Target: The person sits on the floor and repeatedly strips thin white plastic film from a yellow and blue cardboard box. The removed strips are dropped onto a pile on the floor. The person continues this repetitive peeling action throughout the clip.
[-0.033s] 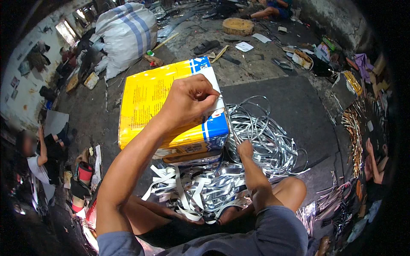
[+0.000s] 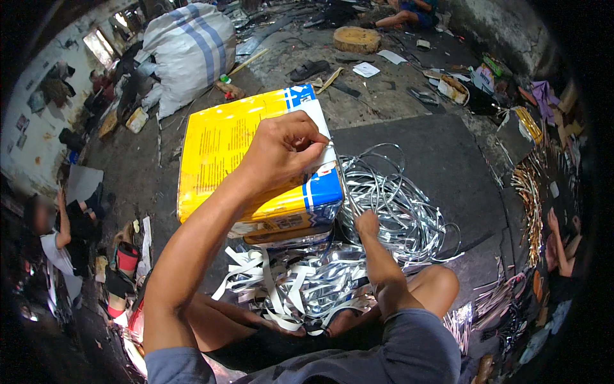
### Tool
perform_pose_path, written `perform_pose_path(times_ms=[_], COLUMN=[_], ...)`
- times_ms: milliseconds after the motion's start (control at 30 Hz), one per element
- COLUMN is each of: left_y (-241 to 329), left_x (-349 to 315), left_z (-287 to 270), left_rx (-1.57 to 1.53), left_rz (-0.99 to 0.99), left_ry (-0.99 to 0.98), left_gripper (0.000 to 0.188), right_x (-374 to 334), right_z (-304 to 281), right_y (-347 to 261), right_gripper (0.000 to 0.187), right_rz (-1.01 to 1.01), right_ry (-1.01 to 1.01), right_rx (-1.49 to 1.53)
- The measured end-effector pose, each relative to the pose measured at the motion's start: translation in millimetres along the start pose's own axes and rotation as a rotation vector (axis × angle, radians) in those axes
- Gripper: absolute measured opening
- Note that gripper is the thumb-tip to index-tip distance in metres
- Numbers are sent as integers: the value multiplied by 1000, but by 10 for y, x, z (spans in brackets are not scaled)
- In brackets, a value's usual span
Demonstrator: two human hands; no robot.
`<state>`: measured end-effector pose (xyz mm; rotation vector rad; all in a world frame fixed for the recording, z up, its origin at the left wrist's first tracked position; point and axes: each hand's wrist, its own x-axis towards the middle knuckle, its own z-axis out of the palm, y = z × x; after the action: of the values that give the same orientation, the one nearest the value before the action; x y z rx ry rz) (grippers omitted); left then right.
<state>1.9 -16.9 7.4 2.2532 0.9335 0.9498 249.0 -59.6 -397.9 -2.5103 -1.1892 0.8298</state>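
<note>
A yellow, blue and white metal tin box [image 2: 220, 137] lies in front of me. My left hand [image 2: 288, 150] rests over its top, thumb and forefinger pinched at the right edge on the end of a thin silver strip [image 2: 345, 182]. That strip runs down along the box's right side to my right hand [image 2: 367, 225], whose fingers are closed round it, lower and nearer to me. Beside the box, right of my right hand, lies a loose heap of silver strips [image 2: 409, 217]. White and silver flat strips [image 2: 297, 281] are piled between the box and my crossed legs.
A dark mat [image 2: 422, 153] lies under the heap. Behind the box stand a big white sack [image 2: 192, 57] with blue stripes and a round wood block [image 2: 356, 40]. Sandals and scraps litter the floor. Other people sit at far left, far right and the back.
</note>
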Motion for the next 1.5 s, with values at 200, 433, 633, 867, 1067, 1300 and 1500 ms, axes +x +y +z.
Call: perform_pose_path(times_ms=[200, 433, 633, 867, 1067, 1300, 1500], left_y=[-51, -63, -97, 219, 533, 682, 926], left_x=[-35, -18, -23, -215, -1176, -1994, -2059], left_z=[-126, -74, -60, -27, 284, 252, -94], left_rx=[222, 453, 490, 706, 451, 348, 331], left_rz=[412, 431, 452, 771, 533, -162, -208], left_ry=[-75, -60, -9, 266, -108, -415, -4], left_gripper=[32, 40, 41, 33, 33, 34, 34], right_x=[170, 629, -31, -1858, -2742, -2881, -3132], right_z=[100, -37, 66, 890, 1418, -771, -2146], right_y=[166, 1130, 524, -46, -235, -835, -1208], right_gripper=[30, 25, 45, 71, 57, 22, 22], right_rz=[-122, 71, 865, -226, -739, -1168, -1147], right_ry=[114, 249, 864, -573, -693, -807, -765], right_rx=[1, -196, 623, -166, -366, 432, 521])
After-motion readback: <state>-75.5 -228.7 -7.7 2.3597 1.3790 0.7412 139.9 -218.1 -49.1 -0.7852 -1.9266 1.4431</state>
